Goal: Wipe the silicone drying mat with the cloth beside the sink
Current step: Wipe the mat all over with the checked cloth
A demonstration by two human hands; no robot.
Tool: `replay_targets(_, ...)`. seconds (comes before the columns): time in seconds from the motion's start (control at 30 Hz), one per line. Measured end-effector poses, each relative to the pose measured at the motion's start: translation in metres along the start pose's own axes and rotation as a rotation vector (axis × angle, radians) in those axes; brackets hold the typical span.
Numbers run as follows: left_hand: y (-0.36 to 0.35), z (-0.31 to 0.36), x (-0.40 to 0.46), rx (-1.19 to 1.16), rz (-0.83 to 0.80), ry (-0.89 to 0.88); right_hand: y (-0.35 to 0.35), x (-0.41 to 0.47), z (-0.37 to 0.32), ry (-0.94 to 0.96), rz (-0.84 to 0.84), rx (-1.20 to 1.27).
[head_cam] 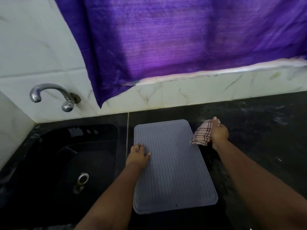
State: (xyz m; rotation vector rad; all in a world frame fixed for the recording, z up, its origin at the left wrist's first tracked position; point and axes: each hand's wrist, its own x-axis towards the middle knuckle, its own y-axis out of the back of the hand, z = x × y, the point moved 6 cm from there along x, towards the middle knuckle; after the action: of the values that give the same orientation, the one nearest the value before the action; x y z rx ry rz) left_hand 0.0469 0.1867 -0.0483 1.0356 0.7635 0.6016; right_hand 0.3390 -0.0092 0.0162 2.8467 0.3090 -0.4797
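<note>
A grey silicone drying mat [172, 166] with wavy ridges lies flat on the black counter, just right of the sink. My left hand [138, 155] rests on the mat's left edge, fingers spread and pressing down. My right hand [219, 133] grips a pink cloth [202, 135] with dark check lines at the mat's upper right edge. The cloth hangs from the hand, and its lower corner overlaps the mat's right border.
A black sink [69, 163] with a metal drain [82, 178] fills the left side. A chrome tap [53, 93] juts from the marble wall above it. A purple curtain [182, 39] hangs over the back wall. The dark counter [257, 130] extends to the right.
</note>
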Motion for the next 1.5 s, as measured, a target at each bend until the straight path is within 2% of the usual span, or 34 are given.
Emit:
replay_targets(0.07,0.004,-0.005,-0.003,-0.038,0.008,-0.015,-0.030,-0.009,0.004,-0.192,-0.247,0.254)
replay_targets(0.17,0.020,-0.018,-0.005,-0.161,0.077,-0.005,-0.075,-0.039,0.003,-0.371,-0.708,0.442)
replay_targets(0.23,0.039,-0.028,-0.003,-0.260,0.136,0.022,-0.093,-0.060,-0.003,-0.398,-0.856,0.526)
replay_targets(0.3,0.058,-0.037,0.004,-0.277,0.205,0.014,-0.111,-0.073,-0.007,-0.370,-0.864,0.465)
replay_targets(0.4,0.081,-0.053,0.020,-0.306,0.271,0.024,-0.143,-0.083,-0.017,-0.176,-0.787,0.071)
replay_targets(0.53,0.098,-0.060,0.057,-0.357,0.307,0.039,-0.196,-0.090,-0.047,0.433,-0.537,-0.472)
replay_targets(0.63,0.102,-0.045,0.091,-0.280,0.336,-0.056,-0.243,-0.095,-0.042,0.754,-0.465,-0.610)
replay_targets(0.7,0.095,-0.041,0.115,-0.195,0.281,-0.070,-0.278,-0.096,-0.023,0.917,-0.381,-0.953)
replay_targets(0.77,0.078,-0.043,0.134,-0.048,0.211,-0.099,-0.304,-0.097,0.010,0.889,-0.438,-1.216)
replay_targets(0.87,0.063,-0.055,0.145,0.027,0.227,-0.149,-0.311,-0.096,0.046,0.751,-0.535,-1.232)
replay_targets(0.93,0.062,-0.064,0.147,0.018,0.271,-0.175,-0.314,-0.096,0.042,0.772,-0.526,-1.278)
replay_targets(1.03,0.065,-0.068,0.151,0.065,0.260,-0.203,-0.320,-0.106,0.032,0.747,-0.605,-1.451)
replay_targets(1.13,0.071,-0.064,0.152,0.106,0.248,-0.216,-0.305,-0.125,0.037,0.511,-0.580,-1.473)
replay_targets(1.23,0.075,-0.062,0.154,0.140,0.228,-0.231,-0.288,-0.154,0.041,0.378,-0.752,-1.660)
replay_targets(1.33,0.078,-0.061,0.155,0.135,0.178,-0.194,-0.287,-0.158,0.004,0.563,-0.912,-1.796)
replay_targets(1.4,0.078,-0.062,0.158,0.097,0.150,-0.158,-0.292,-0.143,-0.030,0.675,-0.863,-1.680)
replay_targets(1.5,0.079,-0.066,0.166,0.022,0.106,-0.096,-0.312,-0.118,-0.037,0.684,-0.735,-1.440)
